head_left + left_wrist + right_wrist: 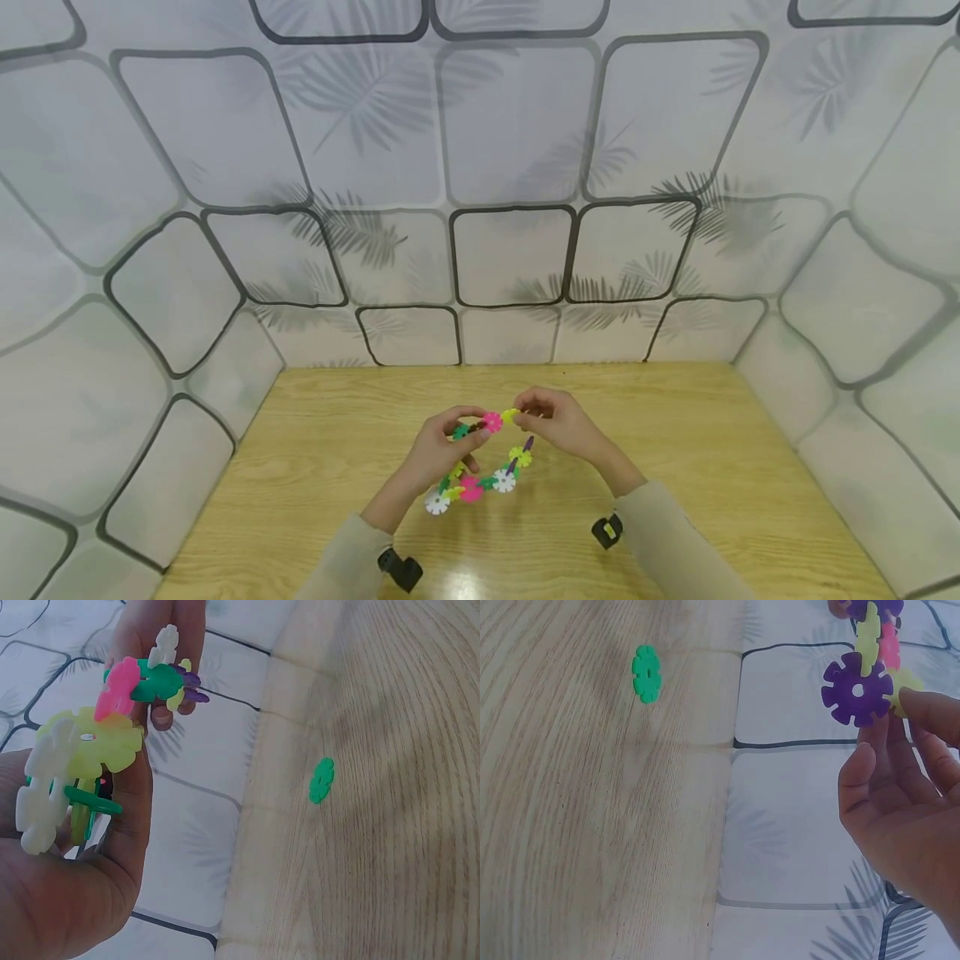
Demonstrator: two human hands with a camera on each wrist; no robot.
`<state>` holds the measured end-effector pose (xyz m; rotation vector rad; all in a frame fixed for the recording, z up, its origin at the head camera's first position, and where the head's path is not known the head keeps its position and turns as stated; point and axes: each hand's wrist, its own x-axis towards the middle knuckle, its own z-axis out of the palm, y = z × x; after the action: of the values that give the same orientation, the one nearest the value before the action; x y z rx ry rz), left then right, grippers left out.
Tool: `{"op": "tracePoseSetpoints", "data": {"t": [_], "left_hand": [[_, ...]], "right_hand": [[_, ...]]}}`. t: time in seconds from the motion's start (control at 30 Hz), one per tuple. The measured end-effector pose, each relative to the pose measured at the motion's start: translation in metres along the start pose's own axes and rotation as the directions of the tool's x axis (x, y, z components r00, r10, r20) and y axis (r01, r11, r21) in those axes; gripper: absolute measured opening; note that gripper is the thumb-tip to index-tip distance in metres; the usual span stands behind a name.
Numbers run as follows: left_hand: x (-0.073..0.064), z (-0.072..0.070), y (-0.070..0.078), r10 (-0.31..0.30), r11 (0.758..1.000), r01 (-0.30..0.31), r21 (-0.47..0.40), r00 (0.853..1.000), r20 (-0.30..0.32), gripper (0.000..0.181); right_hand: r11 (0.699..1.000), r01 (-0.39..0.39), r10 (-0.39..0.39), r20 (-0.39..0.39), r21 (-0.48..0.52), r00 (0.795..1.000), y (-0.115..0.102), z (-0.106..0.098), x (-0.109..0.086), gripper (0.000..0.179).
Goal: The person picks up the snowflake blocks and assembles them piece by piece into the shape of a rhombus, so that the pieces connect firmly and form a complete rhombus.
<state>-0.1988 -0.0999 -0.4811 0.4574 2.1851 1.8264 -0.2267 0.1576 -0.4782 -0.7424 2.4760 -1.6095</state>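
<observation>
A curved chain of interlocking plastic snowflake discs (471,492), in pink, white, green, yellow and purple, hangs above the table. My left hand (441,450) grips it near its upper end, thumb and fingers around a pink disc (492,422). At that end my right hand (561,427) pinches a yellow disc (509,416) between thumb and fingers. The chain's other end droops below the hands, with a purple disc (840,696) showing large in the right wrist view. In the left wrist view a white disc (41,795) hangs beside the left palm.
One loose green disc (322,780) lies on the wooden table (300,500); both wrist views show it. Patterned walls (510,250) enclose the table at the back and sides. Small black cameras (401,571) sit on both sleeves.
</observation>
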Motion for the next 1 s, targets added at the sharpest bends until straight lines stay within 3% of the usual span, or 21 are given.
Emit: {"op": "tracePoseSetpoints", "data": {"t": [0.57,1.0], "left_hand": [[0.000,0.005,0.007,-0.040,0.999,0.040,0.001,0.999,-0.028,0.038],[0.000,0.012,0.006,-0.030,0.999,0.029,-0.016,0.999,-0.034,0.039]], "right_hand": [[0.999,0.019,-0.020,-0.023,-0.026,1.000,0.000,0.003,0.004,0.008],[1.000,-0.002,0.001,-0.042,-0.026,0.999,-0.006,0.003,0.005,0.008]]}}
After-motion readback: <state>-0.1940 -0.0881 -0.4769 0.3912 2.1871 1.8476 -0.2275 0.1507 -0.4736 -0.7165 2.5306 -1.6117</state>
